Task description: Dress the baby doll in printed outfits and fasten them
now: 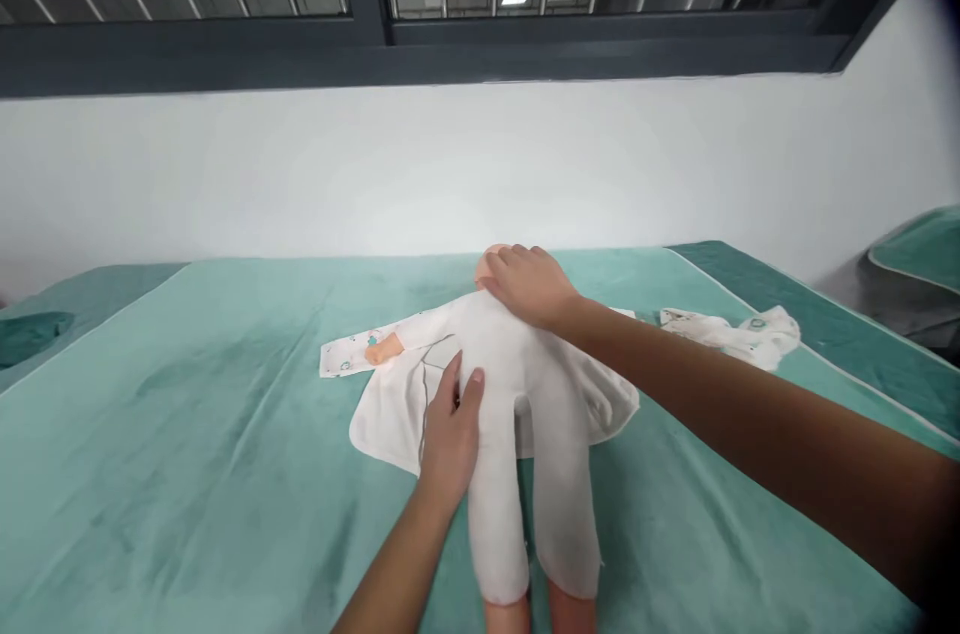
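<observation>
A doll (495, 384) with a white cloth body and white legs lies in the middle of the bed, its feet toward me. Beneath it is spread a small white baby top (386, 419), its sleeve (345, 354) printed with small green figures. The doll's peach-coloured hand (384, 349) rests at that sleeve. My left hand (454, 434) touches the side of the doll's torso, thumb and fingers apart. Laid flat across the doll's upper chest and neck, my right hand (529, 284) partly covers its head (491, 264). The doll's face is hidden.
A crumpled white printed baby garment (739, 334) lies to the right on the green bedcover (225, 474). Behind the bed rises a white wall (450, 164) with a dark-framed barred window (480, 54) above. Green fabric (919, 249) shows at the right edge.
</observation>
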`<state>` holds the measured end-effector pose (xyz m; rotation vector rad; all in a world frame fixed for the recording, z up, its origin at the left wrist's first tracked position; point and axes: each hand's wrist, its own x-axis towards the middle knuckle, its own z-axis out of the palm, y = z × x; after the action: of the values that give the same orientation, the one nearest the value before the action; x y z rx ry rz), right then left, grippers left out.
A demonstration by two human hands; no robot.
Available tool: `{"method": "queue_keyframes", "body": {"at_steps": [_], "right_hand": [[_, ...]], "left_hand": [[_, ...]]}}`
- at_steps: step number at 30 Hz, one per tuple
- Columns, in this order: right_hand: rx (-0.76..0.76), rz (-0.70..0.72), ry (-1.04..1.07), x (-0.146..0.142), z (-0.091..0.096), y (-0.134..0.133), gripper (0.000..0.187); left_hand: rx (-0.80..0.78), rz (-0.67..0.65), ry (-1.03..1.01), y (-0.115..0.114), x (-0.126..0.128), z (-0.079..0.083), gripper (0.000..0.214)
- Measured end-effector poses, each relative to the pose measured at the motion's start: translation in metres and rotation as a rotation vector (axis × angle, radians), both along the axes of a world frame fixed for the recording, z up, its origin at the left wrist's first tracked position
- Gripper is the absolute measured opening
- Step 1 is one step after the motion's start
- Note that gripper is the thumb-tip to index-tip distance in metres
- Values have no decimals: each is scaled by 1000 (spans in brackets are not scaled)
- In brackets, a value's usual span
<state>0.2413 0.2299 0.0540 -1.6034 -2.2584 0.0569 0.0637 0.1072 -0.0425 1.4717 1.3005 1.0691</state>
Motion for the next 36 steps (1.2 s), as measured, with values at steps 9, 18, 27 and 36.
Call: {"method": "queue_keyframes", "body": {"at_steps": [9, 18, 27, 36], "right_hand": [[-125, 445, -389, -111, -31, 18, 28], [-54, 259, -238, -63, -15, 14, 35], [-23, 330, -263, -50, -21, -2, 42], [-3, 314, -316, -101, -36, 15, 24]], "left_hand": [[298, 40, 337, 10, -18, 4, 36], [419, 260, 723, 78, -50, -2, 24], [287, 506, 326, 101, -80, -22, 26], [418, 392, 473, 91, -63, -20, 23]]}}
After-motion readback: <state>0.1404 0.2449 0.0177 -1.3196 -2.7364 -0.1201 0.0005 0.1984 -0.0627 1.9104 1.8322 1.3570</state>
